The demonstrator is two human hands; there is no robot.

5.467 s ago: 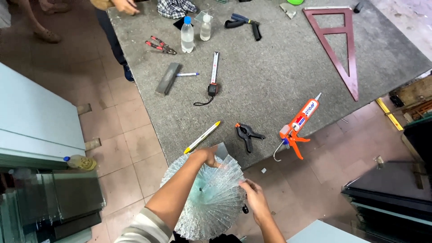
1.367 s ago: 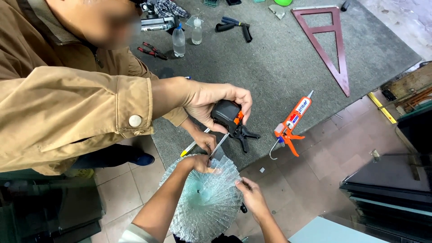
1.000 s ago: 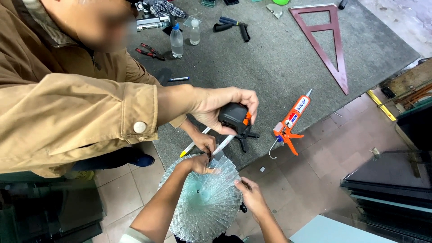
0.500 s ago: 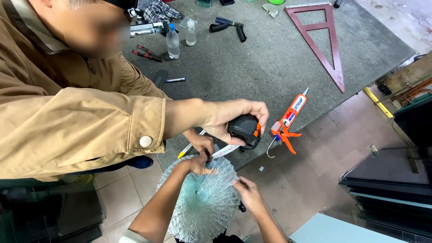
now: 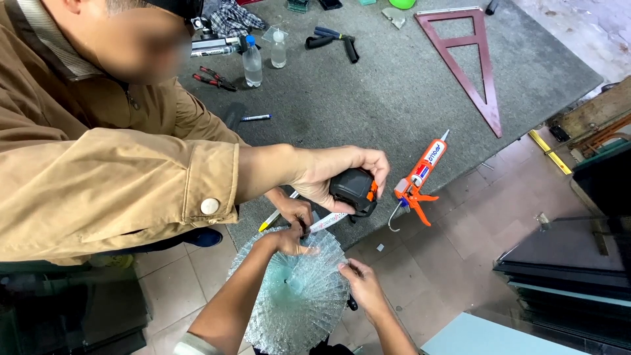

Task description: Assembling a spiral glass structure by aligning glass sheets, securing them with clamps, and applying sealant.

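A round disc of ribbed, patterned glass [image 5: 299,299] stands low in the middle, held between my hands. My left hand [image 5: 284,240] grips its top edge. My right hand [image 5: 361,288] holds its right edge, with a small dark object partly hidden under the fingers. A person in a brown jacket [image 5: 98,177] leans in from the left. One of that person's hands holds a black and orange tape measure [image 5: 355,191] just above the disc. The other hand [image 5: 296,210] pinches the drawn-out tape [image 5: 327,222] beside my left hand.
The grey felt-covered table [image 5: 394,98] carries an orange caulking gun [image 5: 420,174], a dark red triangular frame [image 5: 470,59], two clear bottles [image 5: 252,62], red pliers [image 5: 210,77], a marker [image 5: 256,118] and black clamps [image 5: 335,41]. Dark glass sheets [image 5: 565,263] are stacked at right on the tiled floor.
The other person leaned in from the left, and their hand with the tape measure shifted right and down. The tape now reaches my left hand. My hands stayed on the disc.
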